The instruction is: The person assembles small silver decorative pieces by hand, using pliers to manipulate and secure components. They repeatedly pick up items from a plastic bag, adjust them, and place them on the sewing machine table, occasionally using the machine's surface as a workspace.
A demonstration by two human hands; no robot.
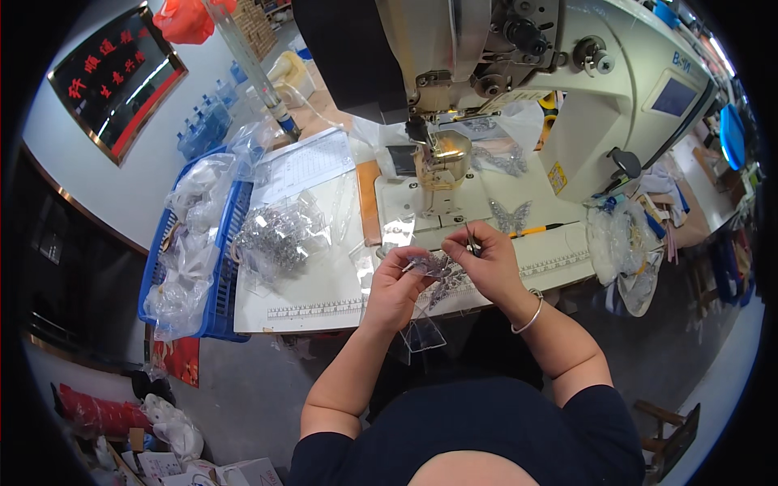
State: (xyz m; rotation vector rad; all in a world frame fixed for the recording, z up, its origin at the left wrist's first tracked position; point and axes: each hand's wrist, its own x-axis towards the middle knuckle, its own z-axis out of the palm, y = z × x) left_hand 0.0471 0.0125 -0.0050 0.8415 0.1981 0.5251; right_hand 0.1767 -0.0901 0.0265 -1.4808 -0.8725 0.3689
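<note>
Together, 2 hands angle inward, left pinching sparkly piece.

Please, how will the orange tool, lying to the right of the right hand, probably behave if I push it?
The orange tool looks slim and straight, so it is probably stiff and light. Its long, narrow shape suggests it might roll, though its cross-section is too small to tell.

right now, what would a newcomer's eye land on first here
Probably the bulky white sewing machine across the top, centre to right. Near the middle, the left hand pinches a silvery see-through piece while the right hand holds a small pointed metal tool. Off to the left, a blue basket is heaped with plastic bags.
</note>
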